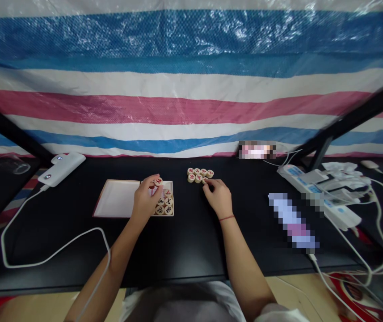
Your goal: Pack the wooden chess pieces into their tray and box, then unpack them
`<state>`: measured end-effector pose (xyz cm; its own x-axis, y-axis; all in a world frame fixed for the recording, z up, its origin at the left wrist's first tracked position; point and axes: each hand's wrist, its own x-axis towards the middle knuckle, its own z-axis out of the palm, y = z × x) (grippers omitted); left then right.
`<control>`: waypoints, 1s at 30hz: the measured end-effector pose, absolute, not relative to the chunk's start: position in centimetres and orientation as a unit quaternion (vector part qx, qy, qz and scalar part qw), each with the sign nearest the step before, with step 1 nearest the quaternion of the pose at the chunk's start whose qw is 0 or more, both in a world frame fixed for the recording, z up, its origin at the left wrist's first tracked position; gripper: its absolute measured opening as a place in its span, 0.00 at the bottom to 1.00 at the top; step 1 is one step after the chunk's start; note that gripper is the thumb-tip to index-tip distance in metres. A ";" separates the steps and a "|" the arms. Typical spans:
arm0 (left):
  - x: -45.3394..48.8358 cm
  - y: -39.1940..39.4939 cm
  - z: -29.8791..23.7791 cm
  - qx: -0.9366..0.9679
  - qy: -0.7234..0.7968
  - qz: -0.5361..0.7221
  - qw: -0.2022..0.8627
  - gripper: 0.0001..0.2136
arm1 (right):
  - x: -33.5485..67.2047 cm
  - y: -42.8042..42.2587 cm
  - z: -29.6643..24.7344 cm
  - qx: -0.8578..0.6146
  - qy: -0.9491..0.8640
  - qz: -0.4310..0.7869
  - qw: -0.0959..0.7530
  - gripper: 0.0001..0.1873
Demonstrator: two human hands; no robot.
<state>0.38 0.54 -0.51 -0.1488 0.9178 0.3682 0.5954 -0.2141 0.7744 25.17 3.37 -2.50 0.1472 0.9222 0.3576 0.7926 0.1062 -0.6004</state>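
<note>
My left hand [146, 199] pinches a round wooden chess piece with a red mark [158, 181] just above the white box [117, 199]. Several more pieces [165, 203] lie in the right end of that box. My right hand [218, 197] rests on the black table [184, 241] with its fingertips closed on one piece [205, 180] at the near edge of a small cluster of pieces [199, 174]. A red thread circles my right wrist.
A white power bank [62, 167] with a long white cable [44, 257] lies at the left. A power strip with plugs and cables [325, 192] crowds the right side. A striped tarpaulin [191, 89] hangs behind the table.
</note>
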 end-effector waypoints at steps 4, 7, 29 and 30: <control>1.2 0.2 -0.5 0.666 0.589 0.419 0.185 0.15 | 23.2 2.4 -1.1 -0.569 -0.676 0.144 0.445 0.13; 2.1 -0.2 -0.9 0.706 0.568 0.383 0.179 0.17 | 21.1 1.3 -0.3 -0.462 -0.729 0.226 0.452 0.11; 1.1 0.4 -1.4 0.750 0.530 0.389 0.070 0.16 | 26.4 4.1 -3.2 -0.677 -0.621 0.116 0.378 0.19; 1.1 0.4 -1.4 0.751 0.529 0.389 0.068 0.16 | 26.2 4.1 -3.3 -0.669 -0.630 0.116 0.377 0.19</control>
<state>1.07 0.37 -1.39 0.1372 0.8478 0.5123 0.7422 -0.4305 0.5136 26.23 4.09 -3.29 0.1785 0.9305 0.3199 0.7558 0.0786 -0.6501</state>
